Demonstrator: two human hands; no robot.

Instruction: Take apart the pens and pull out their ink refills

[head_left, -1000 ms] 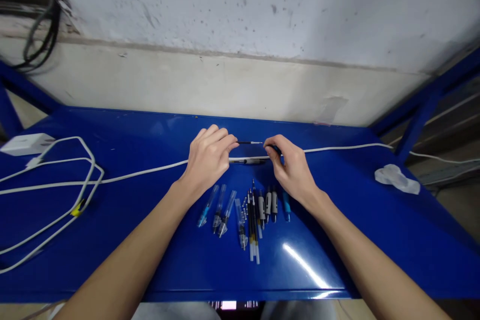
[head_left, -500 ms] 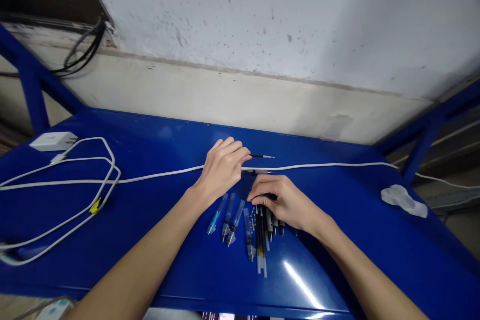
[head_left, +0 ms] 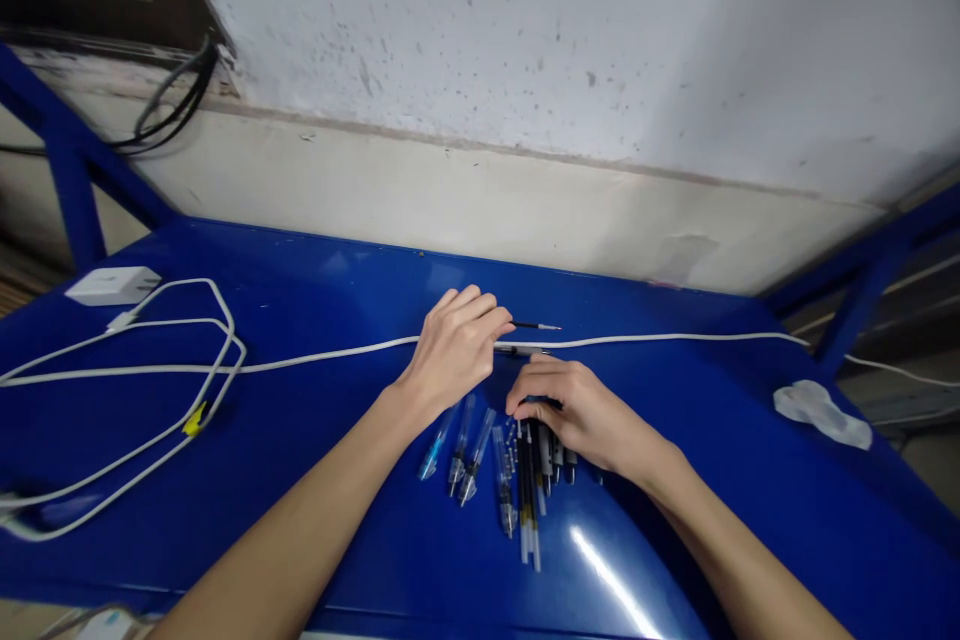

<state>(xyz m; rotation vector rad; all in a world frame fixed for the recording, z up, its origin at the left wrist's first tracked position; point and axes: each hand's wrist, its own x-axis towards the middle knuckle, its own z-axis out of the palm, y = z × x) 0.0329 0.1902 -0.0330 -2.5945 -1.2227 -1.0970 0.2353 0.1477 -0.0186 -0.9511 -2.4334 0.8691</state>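
My left hand [head_left: 459,345] is closed around a thin black pen refill [head_left: 536,325], its metal tip pointing right. A pen part [head_left: 521,351] lies just below it, by the white cable. My right hand [head_left: 574,408] pinches thumb and fingertips together over the near pile; what lies between them is too small to make out. Below its fingers are dark pen refills [head_left: 529,495] with clear ends, tiny white pieces [head_left: 511,450] and grey-and-black pen barrels [head_left: 557,460], partly hidden. To their left lie clear pen barrels [head_left: 474,460], one with a blue part [head_left: 433,455].
A white cable [head_left: 322,353] runs across the blue table [head_left: 375,560] and loops at left near a white charger [head_left: 112,286]. A crumpled translucent piece [head_left: 823,414] lies at right. The wall [head_left: 465,190] stands behind, and blue frame bars rise at both sides.
The whole view has shifted slightly, so things sit a little lower and to the right. Both hands keep nearly the same poses, with the refill still in my left hand.
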